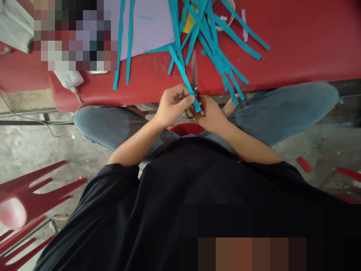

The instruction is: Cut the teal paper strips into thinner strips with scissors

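Observation:
My left hand point(172, 103) pinches a long teal paper strip point(182, 73) near its lower end, just past the red table's front edge. My right hand point(210, 114) grips a pair of scissors point(194, 77) by the handles. The blurred blades point up and away over the table, right next to the strip. The two hands touch above my lap. A heap of several more teal strips point(216, 41) lies on the table behind the scissors.
A red table point(304, 41) spans the top, with a lavender paper sheet point(149, 26), a tape roll point(228, 11) and a white charger point(69, 78) with its cable at the left edge. A red plastic chair point(31, 199) stands at lower left. Concrete floor lies below.

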Tool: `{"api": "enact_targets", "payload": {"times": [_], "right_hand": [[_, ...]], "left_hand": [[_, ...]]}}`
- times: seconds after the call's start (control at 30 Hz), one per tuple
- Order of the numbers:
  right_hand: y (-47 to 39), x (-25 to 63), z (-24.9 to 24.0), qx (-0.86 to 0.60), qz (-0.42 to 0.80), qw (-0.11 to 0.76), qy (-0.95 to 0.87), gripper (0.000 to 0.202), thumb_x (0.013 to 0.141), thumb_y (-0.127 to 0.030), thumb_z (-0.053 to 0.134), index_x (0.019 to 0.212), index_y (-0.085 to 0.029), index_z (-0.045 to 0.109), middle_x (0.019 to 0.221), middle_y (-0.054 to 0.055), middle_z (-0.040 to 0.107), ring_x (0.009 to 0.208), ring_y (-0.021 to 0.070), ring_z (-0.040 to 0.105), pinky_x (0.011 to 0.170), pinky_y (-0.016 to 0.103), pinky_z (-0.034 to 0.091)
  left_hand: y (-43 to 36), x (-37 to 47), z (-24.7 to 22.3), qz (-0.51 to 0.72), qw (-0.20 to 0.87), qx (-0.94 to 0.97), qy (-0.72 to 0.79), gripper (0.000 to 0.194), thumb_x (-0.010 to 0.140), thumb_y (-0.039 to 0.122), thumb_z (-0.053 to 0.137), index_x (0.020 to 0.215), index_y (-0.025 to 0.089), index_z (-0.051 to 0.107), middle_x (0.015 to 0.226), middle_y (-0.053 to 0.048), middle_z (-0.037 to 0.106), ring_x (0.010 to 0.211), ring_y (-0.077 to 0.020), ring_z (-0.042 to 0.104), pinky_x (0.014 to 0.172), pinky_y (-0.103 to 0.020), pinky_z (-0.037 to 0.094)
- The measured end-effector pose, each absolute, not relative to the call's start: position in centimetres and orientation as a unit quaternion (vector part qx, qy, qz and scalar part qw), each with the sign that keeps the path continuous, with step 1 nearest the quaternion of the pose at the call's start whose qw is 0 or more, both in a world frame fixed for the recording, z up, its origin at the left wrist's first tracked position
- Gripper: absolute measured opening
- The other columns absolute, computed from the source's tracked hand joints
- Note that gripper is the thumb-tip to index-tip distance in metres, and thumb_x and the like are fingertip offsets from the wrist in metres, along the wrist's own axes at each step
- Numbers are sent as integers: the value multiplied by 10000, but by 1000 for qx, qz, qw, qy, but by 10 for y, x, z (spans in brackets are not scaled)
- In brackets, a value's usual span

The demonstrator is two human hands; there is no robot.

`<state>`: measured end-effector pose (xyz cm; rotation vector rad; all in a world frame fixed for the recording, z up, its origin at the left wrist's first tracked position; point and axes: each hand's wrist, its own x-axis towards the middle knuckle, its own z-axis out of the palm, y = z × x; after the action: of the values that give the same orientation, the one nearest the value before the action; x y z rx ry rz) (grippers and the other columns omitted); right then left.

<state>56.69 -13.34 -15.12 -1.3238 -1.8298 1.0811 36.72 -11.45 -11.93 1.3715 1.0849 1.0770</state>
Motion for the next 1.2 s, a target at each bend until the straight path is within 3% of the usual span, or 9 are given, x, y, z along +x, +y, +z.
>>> {"api": "enact_targets", "payload": {"times": [0.13,0.2,0.33,0.57,0.7,0.83,1.0,1.1,1.2], "right_hand": [[-145,565,-131,-448,440,270,-730,206,1062,-332,611,1147,-218,761,1155,155,804,1117,399,785,1088,651,631],[-153,566,-118,-466,430,321,-704,302,1098,-439,610,1222,-236,796,1212,154,826,1135,394,803,1097,633,650],[-156,577,-102,-474,415,398,-667,544,978,-635,759,1408,-302,781,1506,126,765,1406,467,719,1114,678,661],[-145,591,-106,-457,426,417,-660,561,972,-741,706,1334,-329,825,1430,89,806,1412,476,721,1026,685,689],[-148,589,-105,-457,442,421,-647,475,1029,-736,646,1055,-310,854,1179,93,843,1280,414,781,1027,626,688],[-146,576,-111,-468,529,395,-587,553,1010,-750,716,749,-264,683,851,79,754,949,291,797,928,494,702],[-145,555,-122,-329,763,327,-449,658,705,-746,1007,991,-238,701,937,55,789,879,252,816,820,415,716],[-150,550,-125,-268,821,293,-410,649,722,-671,1029,1078,-215,735,1061,98,828,949,279,841,833,423,721],[-157,547,-125,-272,834,270,-397,605,770,-643,1010,1108,-205,766,1006,85,827,801,224,803,715,360,690]], "left_hand": [[-119,373,-125,482,435,571,503,324,976,359,875,786,220,654,901,-50,719,950,-226,785,804,-371,641],[-114,365,-120,488,403,566,529,362,1015,445,841,798,226,652,788,-23,654,838,-206,752,739,-369,622],[-96,340,-106,546,338,546,538,497,1049,625,777,793,234,607,766,-7,653,775,-158,699,657,-334,567],[-85,321,-109,614,415,504,444,558,937,687,885,771,228,615,854,33,749,530,-65,511,453,-340,408],[-91,325,-107,576,466,505,442,562,921,710,885,796,253,582,868,6,749,628,-126,623,490,-357,447],[-99,334,-101,533,510,494,460,675,856,819,871,828,245,516,928,-41,766,848,-211,778,496,-345,484],[-111,355,-109,509,513,512,464,731,958,923,639,836,214,506,985,-33,720,889,-223,844,524,-267,533],[-119,365,-113,484,527,524,461,742,951,930,643,819,209,532,976,-48,728,967,-252,849,612,-318,633],[-125,368,-112,468,552,542,427,723,927,903,711,788,213,547,995,-61,761,988,-262,838,672,-379,682]]}}
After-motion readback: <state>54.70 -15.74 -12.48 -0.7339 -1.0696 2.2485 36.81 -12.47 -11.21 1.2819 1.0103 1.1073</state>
